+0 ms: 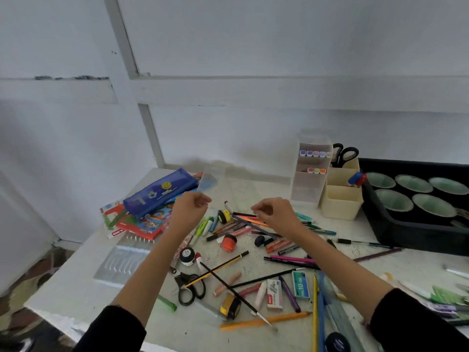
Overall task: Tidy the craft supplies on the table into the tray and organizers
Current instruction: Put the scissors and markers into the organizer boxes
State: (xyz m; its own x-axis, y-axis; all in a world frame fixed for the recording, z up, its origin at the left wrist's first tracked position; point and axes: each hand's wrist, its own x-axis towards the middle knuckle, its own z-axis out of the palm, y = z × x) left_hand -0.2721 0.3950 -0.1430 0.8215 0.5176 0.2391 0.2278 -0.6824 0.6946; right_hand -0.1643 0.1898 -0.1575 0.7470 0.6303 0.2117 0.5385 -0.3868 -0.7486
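Both my hands are raised over the cluttered white table [76,288]. Between them hangs a faint clear plastic case [218,184]. My left hand [190,209] pinches its lower left edge with curled fingers. My right hand [274,214] has its fingers curled at the lower right edge and seems to pinch it too. Below lie several pens, pencils and markers [243,227], an orange paint pot [229,243], black scissors [190,288] and staple boxes [300,284]. A clear marker organizer [311,171], a beige organizer [341,196] and a black tray [406,229] stand at the right.
A blue pencil pouch [160,193] lies on colourful notebooks [137,224] at the left. A clear blister tray [121,262] sits near the left edge. The black tray holds several green cups [413,184]. More scissors [345,153] stand in the beige organizer. The wall is close behind.
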